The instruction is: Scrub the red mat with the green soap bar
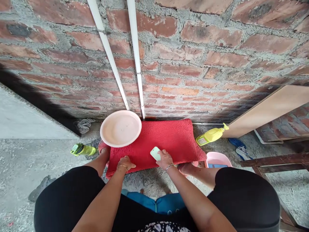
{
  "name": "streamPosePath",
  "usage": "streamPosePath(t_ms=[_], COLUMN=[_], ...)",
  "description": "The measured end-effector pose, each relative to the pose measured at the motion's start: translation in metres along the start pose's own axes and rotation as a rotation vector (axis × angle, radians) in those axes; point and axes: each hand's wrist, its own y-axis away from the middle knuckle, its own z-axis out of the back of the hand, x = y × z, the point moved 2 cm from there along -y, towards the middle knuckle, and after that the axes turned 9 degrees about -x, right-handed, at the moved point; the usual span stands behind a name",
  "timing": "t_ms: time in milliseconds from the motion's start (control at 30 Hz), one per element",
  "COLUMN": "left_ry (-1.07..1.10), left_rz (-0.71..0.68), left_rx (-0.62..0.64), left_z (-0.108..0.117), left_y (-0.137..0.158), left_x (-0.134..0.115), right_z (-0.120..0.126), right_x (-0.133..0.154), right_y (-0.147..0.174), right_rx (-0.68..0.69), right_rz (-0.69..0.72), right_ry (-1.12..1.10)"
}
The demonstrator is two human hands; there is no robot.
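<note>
Soap bar (155,153) under right grip (164,159), on red mat (169,138).

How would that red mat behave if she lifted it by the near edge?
The red mat looks like thick pile fabric, so it would probably sag and fold. Its far corner seems to lie under the pink basin, which might tip or slide. The left hand presses the near edge.

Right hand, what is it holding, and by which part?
The right hand holds a pale green bar, probably soap, by its near end, over the red mat. The left hand only presses the mat.
</note>
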Motion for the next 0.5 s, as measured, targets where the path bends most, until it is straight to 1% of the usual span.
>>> streamPosePath(t_ms=[67,100,167,267,333,400,467,500], left_ry=[-0.01,-0.017,-0.027,-0.024,-0.018,-0.017,-0.002,0.016], left_rz=[-0.003,-0.005,-0.009,-0.002,0.006,0.005,-0.001,-0.007], left_rx=[0.001,0.0,-0.002,0.002,0.001,0.008,0.018,0.024], left_z=[-0.002,-0.004,-0.005,-0.004,-0.003,-0.001,0.001,0.001], left_y=[-0.003,-0.004,-0.006,-0.007,-0.006,-0.006,-0.006,-0.006], left_x=[0.001,0.001,0.0,-0.002,-0.003,-0.003,-0.004,-0.004], right_z=[0.0,0.002,0.007,0.023,0.038,0.055,0.069,0.074], right_x=[0.006,0.003,-0.017,-0.071,-0.117,-0.161,-0.194,-0.204], right_y=[-0.008,-0.012,-0.016,-0.011,-0.001,0.013,0.027,0.033], right_rx=[0.028,0.03,0.011,-0.066,-0.15,-0.237,-0.305,-0.335], right_rz=[0.023,0.014,-0.035,-0.201,-0.341,-0.512,-0.683,-0.745], right_ry=[0.039,0.047,0.041,-0.009,-0.045,-0.063,-0.063,-0.067])
